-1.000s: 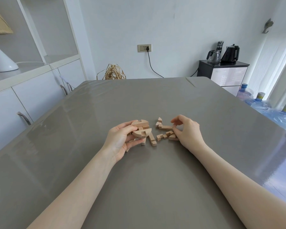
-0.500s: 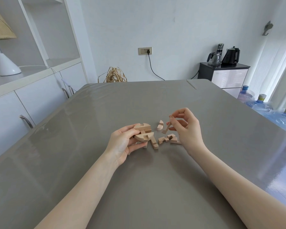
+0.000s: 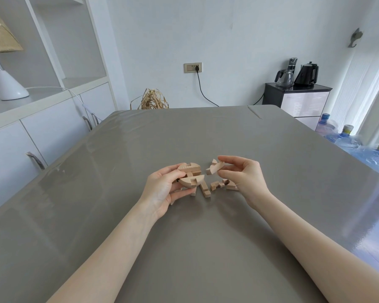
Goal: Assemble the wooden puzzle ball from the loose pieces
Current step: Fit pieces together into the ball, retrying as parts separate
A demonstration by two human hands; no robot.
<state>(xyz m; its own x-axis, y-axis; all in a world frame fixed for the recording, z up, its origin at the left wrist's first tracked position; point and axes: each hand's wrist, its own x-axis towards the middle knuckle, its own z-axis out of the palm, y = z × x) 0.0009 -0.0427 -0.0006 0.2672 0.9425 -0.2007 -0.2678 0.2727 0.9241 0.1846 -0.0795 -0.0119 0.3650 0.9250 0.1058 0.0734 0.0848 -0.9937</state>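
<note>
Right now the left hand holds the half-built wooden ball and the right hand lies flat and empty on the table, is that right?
Not quite. The left hand does hold the half-built ball, but the right hand is not flat and empty: the head view shows it raised off the table, pinching a loose wooden piece beside the ball.

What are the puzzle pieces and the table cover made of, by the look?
Puzzle pieces: pale unfinished wood, seemingly; matte, faint grain, sharp sawn notches. Table cover: grey, glossy sheet, probably vinyl or plastic over the top; it mirrors the cabinets and shows soft wrinkles near the far edge.
</note>
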